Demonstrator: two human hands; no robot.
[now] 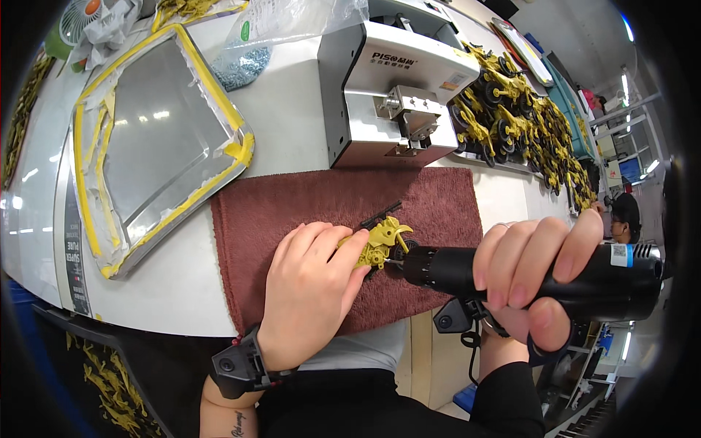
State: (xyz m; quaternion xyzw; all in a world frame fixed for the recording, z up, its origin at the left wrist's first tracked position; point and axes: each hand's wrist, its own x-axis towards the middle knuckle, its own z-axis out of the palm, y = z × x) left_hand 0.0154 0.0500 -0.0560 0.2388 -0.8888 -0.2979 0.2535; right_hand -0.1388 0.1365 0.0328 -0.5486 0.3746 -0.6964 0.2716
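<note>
My left hand [314, 281] presses a yellow plastic toy motorcycle [378, 242] down on a brown cloth [274, 201], its fingers closed over the toy's left side. Black parts, among them a wheel, show by the toy; some of it is hidden under my fingers. From the right, my right hand [537, 263] grips a thick black electric screwdriver [456, 271], held level. Its thin bit meets the right side of the toy, or comes very close; I cannot tell whether a screw sits there.
A white screw feeder [398, 73] stands behind the cloth. Yellow toy motorcycles with black wheels [511, 120] are heaped at right. On the left lies a yellow-taped metal tray [164, 139], near a bag of small screws [244, 69]. A dark bin holds yellow parts [113, 387] below.
</note>
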